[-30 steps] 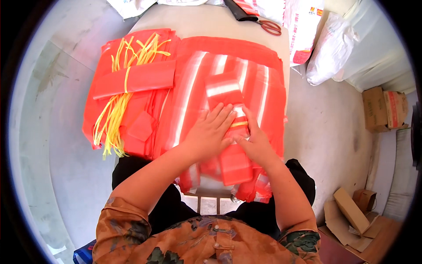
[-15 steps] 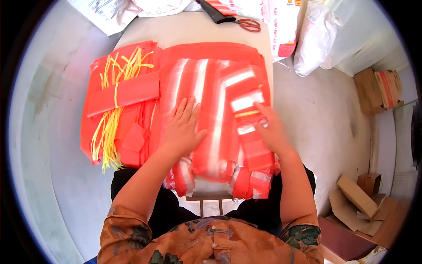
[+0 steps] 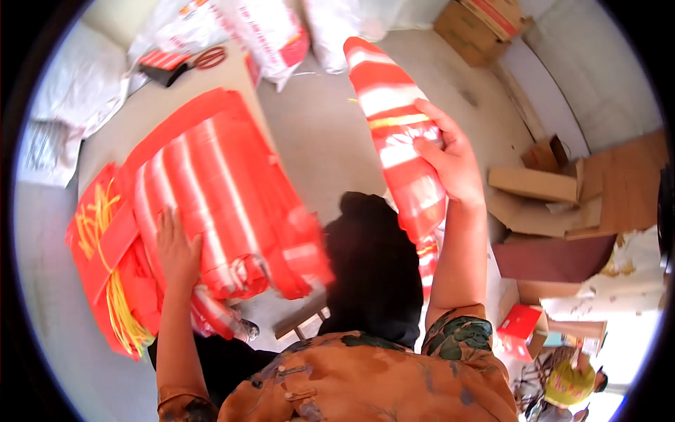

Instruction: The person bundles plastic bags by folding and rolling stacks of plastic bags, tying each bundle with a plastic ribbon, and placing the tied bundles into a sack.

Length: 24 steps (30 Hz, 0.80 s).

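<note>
My right hand (image 3: pixel 455 165) is closed on a folded bundle of red-and-white striped plastic bags (image 3: pixel 390 98), bound with a yellow tie. It holds the bundle up, to the right of the table and over the floor. My left hand (image 3: pixel 178 250) lies with fingers stretched out on the left part of a stack of similar striped plastic bags (image 3: pixel 211 172), whose bunched ends hang toward me. Left of that stack is a red pile (image 3: pixel 88 278) with a folded red bundle and loose yellow ties (image 3: pixel 121 320) on it.
Red-handled scissors (image 3: pixel 209 58) lie at the table's (image 3: pixel 112 126) far end, by a black-and-red striped item. White sacks (image 3: pixel 267 35) stand beyond. Cardboard boxes (image 3: pixel 534 184) sit on the right, with a red box (image 3: pixel 520 330) nearer. Another person (image 3: pixel 569 383) is at the lower right.
My right hand has lifted the tied bundle off the stack and out to the right. My left hand stays on the stack. The view has swung to the right.
</note>
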### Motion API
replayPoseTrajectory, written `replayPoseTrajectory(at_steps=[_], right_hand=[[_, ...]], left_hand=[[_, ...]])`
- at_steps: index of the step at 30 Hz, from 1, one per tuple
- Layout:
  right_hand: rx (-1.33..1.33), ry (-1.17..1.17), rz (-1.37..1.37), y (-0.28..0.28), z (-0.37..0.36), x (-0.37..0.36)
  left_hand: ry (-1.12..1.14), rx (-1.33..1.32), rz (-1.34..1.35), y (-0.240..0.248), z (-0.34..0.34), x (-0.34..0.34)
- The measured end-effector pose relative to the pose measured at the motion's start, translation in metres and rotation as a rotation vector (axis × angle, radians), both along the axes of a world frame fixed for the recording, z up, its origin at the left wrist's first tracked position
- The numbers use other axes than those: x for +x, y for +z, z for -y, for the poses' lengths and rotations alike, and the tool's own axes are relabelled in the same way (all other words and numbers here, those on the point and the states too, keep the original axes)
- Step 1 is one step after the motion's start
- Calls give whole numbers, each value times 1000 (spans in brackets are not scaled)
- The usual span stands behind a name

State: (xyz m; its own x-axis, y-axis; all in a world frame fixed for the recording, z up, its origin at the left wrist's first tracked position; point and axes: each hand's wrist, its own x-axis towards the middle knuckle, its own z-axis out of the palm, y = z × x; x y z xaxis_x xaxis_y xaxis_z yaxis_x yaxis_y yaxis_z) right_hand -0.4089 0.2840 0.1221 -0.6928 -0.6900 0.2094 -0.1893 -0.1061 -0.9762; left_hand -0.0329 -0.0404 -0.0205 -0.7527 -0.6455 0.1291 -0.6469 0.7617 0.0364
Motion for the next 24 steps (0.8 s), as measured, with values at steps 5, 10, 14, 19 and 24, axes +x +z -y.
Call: replayPoseTrajectory(at_steps=[5, 10, 14, 19, 24], right_hand=[[-122, -139, 88, -29, -133, -9], [172, -252, 300, -108, -218, 8], [587, -241, 501, -251, -277, 31], [726, -358, 493, -420, -357, 73], [725, -543, 542, -393, -367, 51]], left_hand=[[-49, -52, -14, -7, 5, 0], [-61, -97, 1, -8, 8, 5], [-66, -143, 18, -3, 12, 12], [-65, -125, 53, -7, 13, 9], [-42, -149, 68, -11, 14, 10]])
